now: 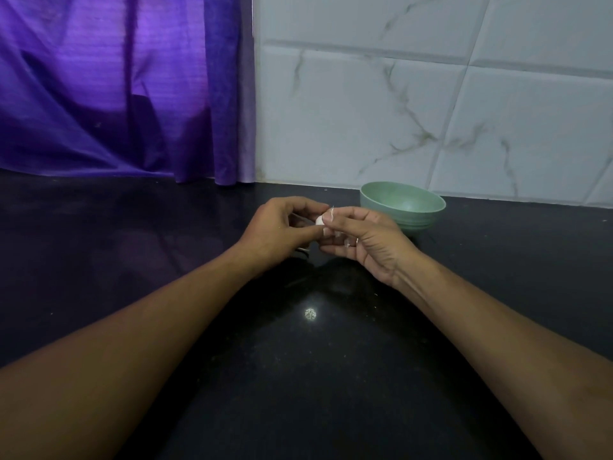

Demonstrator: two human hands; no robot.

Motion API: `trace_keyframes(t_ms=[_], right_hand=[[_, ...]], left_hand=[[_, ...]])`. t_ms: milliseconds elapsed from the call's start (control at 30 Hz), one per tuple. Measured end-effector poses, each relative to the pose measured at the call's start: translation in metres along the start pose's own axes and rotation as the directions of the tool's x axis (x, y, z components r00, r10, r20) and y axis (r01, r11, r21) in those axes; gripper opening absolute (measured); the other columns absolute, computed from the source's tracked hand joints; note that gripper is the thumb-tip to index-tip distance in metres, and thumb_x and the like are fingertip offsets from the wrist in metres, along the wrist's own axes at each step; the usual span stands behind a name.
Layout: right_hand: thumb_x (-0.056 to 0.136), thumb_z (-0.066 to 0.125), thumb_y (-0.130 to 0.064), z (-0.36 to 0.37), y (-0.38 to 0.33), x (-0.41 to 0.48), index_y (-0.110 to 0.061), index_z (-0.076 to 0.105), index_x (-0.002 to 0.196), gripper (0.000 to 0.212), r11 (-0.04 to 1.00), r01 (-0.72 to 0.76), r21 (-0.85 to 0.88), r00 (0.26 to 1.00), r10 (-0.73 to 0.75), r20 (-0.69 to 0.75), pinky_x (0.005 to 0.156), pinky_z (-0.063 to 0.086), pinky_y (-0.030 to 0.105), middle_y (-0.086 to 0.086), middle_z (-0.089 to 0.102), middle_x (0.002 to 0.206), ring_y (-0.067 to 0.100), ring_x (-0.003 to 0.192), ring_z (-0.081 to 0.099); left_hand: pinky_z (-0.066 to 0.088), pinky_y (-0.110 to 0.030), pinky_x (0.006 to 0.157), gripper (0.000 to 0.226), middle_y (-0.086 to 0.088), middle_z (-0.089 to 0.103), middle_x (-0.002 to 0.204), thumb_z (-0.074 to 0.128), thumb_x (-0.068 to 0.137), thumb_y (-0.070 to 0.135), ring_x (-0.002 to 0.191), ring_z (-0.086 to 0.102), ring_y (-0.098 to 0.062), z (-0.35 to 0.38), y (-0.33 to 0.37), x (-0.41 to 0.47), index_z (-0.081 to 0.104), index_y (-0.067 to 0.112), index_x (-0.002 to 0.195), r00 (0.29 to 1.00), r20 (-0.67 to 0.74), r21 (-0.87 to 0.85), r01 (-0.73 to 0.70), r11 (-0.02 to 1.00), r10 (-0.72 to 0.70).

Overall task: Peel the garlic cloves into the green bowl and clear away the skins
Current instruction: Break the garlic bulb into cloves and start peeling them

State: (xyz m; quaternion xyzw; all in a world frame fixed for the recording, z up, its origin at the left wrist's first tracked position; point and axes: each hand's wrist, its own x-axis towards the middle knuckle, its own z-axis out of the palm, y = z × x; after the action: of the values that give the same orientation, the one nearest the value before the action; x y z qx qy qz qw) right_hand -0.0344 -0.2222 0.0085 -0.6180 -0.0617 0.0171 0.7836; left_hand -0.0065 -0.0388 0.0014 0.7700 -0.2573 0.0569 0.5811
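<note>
Head view: pinching small white garlic clove (319,220) with left hand (282,231), picking at its papery skin with right hand (370,242). Round pale-green bowl (403,186) just beyond right hand, looking empty. Judged early: 1 clove underway, skins uncleared.

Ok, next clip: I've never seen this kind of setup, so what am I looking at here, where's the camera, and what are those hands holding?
No machine here: a person works with bare hands, and the single camera sits on their head, looking forward and down. The left hand and right hand both pinch a small white garlic clove over a dark counter. A green bowl stands on the counter just beyond the right hand, by the tiled wall. A purple curtain hangs at the back left.
</note>
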Motion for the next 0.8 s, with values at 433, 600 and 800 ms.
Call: trace_keyframes(t_ms=[433,600,800], right_hand=[[0.088,0.073,-0.014,-0.008,0.001,0.004,0.006,0.07,0.117,0.036,0.998,-0.039,-0.056,0.998,0.042,0.055,0.076,0.064,0.034,0.021,0.076,0.096,0.024,0.08,0.076],[0.095,0.066,-0.007,-0.008,0.003,0.006,0.009,0.068,0.119,0.029,0.997,-0.045,-0.054,0.996,0.049,0.071,0.074,0.064,0.034,0.024,0.074,0.101,0.026,0.082,0.076],[0.096,0.065,-0.003,-0.009,0.003,0.008,0.013,0.064,0.12,0.028,0.996,-0.058,-0.071,0.993,0.065,0.1,0.078,0.065,0.038,0.022,0.074,0.093,0.027,0.082,0.076]], left_hand=[[0.062,-0.04,0.083,0.021,-0.025,0.075,0.1,0.082,0.085,0.006,0.085,0.072,-0.027,-0.001,0.001,-0.003,0.078,0.007,0.106,0.997,0.022,-0.202,0.072,0.977,-0.07],[0.062,-0.035,0.082,0.022,-0.023,0.076,0.102,0.079,0.087,0.003,0.088,0.072,-0.027,0.001,-0.001,-0.003,0.077,0.003,0.108,0.997,0.013,-0.208,0.079,0.975,-0.078],[0.062,-0.041,0.087,0.023,-0.021,0.077,0.1,0.08,0.086,0.003,0.094,0.075,-0.033,0.002,-0.004,-0.001,0.077,0.003,0.109,0.996,0.01,-0.201,0.087,0.976,-0.086]])
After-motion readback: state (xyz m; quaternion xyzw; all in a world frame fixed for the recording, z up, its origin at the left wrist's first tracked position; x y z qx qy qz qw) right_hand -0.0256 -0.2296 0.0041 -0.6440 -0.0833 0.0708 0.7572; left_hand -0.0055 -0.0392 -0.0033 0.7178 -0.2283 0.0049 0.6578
